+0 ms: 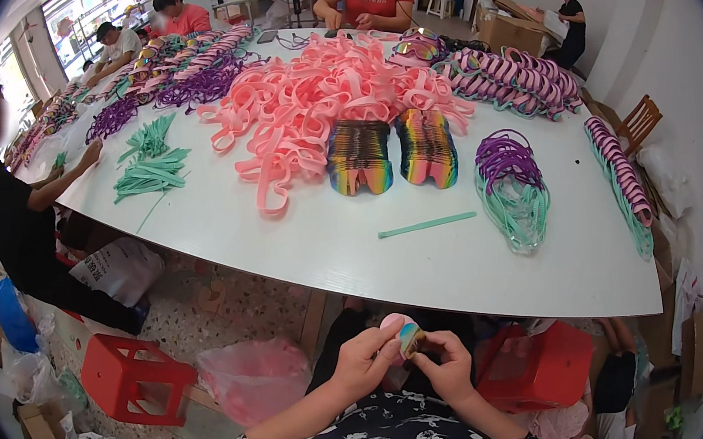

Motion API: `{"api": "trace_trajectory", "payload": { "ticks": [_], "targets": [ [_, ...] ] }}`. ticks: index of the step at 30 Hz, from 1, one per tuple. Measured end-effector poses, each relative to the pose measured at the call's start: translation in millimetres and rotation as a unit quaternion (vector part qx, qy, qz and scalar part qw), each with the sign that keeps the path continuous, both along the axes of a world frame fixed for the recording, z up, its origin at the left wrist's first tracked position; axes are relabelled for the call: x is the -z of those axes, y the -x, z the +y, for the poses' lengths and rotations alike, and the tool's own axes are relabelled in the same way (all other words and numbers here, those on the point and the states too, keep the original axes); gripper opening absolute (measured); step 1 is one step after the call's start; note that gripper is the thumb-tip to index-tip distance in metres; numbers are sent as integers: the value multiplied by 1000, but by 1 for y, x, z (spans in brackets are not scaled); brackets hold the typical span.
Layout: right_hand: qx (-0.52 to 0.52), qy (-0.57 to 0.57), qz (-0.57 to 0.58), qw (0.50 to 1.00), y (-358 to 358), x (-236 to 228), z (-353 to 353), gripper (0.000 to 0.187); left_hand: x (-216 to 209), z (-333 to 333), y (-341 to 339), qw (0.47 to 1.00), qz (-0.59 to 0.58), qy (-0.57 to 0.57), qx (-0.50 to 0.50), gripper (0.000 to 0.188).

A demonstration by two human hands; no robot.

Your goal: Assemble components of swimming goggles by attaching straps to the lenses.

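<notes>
Close to my body, below the table's near edge, both hands hold a small pink goggle frame with a rainbow mirrored lens (pixel 408 335). My left hand (pixel 365 362) pinches its left side, fingers closed. My right hand (pixel 445 368) grips the other side with thumb and fingertips. The fingers hide part of the piece, so I cannot tell how far the lens sits in the frame. Ahead on the table lie two stacks of rainbow lenses (pixel 359 159) and a large heap of pink goggle frames (pixel 302 103).
On the white table (pixel 304 260) lie a green strip (pixel 427 224), purple and green loops (pixel 512 191), green strips (pixel 151 172) and rows of goggles (pixel 618 174). Red stools (pixel 136 378) and a pink-filled plastic bag (pixel 257 380) stand below. A co-worker in black (pixel 17 208) stands left; others sit beyond.
</notes>
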State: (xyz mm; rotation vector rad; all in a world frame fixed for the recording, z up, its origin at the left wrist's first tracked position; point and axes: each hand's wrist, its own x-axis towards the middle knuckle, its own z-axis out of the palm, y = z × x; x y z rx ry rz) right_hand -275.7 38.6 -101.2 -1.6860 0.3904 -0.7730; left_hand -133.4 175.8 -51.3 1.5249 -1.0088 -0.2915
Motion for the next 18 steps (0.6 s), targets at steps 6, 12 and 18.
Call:
{"api": "trace_trajectory", "payload": {
  "ticks": [6,12,18],
  "targets": [
    [4,-5,-6,1000,-1,0,0,39,2,-2,2,1000,-2,-2,-6,32],
    [-21,-4,-6,1000,6,3,-2,38,1,-7,5,1000,-10,-6,-4,31],
    [-1,-40,-21,999,15,5,-2,39,-2,-13,14,999,-49,13,-7,32]
  ]
}}
